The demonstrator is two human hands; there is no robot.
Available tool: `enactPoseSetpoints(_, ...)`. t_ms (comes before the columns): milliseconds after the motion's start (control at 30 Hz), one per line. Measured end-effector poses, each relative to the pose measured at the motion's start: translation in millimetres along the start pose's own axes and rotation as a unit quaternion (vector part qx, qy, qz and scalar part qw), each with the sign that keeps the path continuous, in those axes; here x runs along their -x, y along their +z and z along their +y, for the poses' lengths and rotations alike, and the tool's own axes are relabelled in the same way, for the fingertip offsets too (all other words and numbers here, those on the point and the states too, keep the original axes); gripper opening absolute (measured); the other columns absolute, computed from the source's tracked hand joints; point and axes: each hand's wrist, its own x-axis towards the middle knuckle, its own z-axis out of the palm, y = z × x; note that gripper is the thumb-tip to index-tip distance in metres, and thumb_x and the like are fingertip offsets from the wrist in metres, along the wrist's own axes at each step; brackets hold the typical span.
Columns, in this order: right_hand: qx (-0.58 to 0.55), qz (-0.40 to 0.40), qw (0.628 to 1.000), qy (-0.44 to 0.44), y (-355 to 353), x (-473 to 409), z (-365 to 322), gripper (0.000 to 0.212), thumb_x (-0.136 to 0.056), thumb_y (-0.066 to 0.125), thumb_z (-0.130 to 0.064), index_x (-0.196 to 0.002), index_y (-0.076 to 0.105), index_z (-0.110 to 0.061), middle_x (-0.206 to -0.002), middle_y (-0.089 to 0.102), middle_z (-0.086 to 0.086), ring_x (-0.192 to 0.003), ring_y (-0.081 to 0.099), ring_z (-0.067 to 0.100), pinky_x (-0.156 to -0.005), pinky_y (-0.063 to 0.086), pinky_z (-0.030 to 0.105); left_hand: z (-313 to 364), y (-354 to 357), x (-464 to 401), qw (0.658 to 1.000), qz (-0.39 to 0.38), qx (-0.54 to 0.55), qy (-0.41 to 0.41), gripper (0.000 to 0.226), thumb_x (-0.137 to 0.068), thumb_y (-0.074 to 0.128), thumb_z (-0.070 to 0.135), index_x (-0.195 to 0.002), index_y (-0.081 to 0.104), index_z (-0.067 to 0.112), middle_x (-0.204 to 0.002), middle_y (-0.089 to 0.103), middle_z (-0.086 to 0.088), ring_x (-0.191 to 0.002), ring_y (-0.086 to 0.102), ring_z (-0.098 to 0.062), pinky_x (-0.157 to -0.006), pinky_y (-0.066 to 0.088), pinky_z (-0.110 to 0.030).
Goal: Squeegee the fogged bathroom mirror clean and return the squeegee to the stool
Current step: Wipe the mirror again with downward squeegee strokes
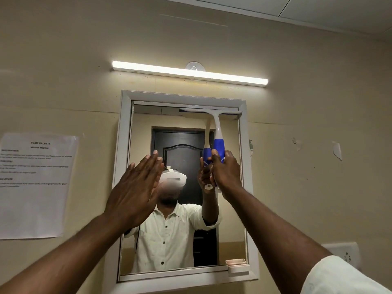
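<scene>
While the left hand (pixel 135 187) hovers flat, the right hand (pixel 226 172) grips the squeegee (pixel 218 141).

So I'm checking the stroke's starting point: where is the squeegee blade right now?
In the head view, the squeegee blade lies across the top right of the mirror, just under the frame's upper edge, with the right hand gripping the blue handle below it.

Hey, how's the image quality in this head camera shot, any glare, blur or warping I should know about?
Head view: the tube light above the mirror is blown out white; the wide lens bends the wall and mirror frame; the paper notice is too soft to read fully; the left hand and squeegee stay fairly sharp.
</scene>
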Motion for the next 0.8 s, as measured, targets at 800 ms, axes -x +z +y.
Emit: enactPoseSetpoints(800, -0.013, -0.023, 0.999, 0.025, -5, 23, 23, 0.037, -0.095, 0.047, -0.036, -0.121, 0.045, -0.01, -0.09, 0.056, 0.001, -0.067, 0.057, 0.007, -0.057, 0.044, 0.016, 23, 0, 3, 1.0, 0.007, 0.001, -0.009, 0.066, -0.089, 0.007, 0.055, -0.149, -0.004, 0.028, -0.152, -0.02, 0.016, -0.137, -0.019, 0.003, -0.108, -0.015, -0.02)
